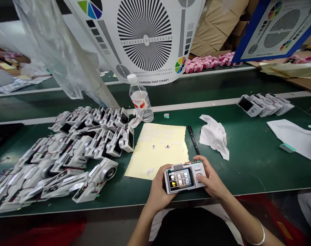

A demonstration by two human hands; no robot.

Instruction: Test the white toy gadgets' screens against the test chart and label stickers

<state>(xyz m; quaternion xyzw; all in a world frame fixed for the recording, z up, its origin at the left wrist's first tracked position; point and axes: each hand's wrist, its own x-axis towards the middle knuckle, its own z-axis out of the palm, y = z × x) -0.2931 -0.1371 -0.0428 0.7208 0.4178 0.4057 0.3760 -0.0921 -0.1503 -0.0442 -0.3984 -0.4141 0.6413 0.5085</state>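
Observation:
A white digital camera [181,179] is held between both hands near the table's front edge, its lit screen facing me with a menu of several icons. My left hand [159,189] is closed around the camera's left end. My right hand [210,179] grips the other end, with the thumb on the round button pad and the index finger along the top edge. Just beyond the camera lies a yellow sheet [168,159] bearing several small pale pieces and two tiny dark-marked parts. A black marker pen [193,139] rests beside the sheet, above my right hand.
Many white cameras [78,150] with exposed wires crowd the left side. A water bottle [142,102] stands behind the sheet, below a hanging camera test chart [145,41]. To the right are a crumpled white cloth [214,135], stacked cameras [265,104] and white paper [296,138].

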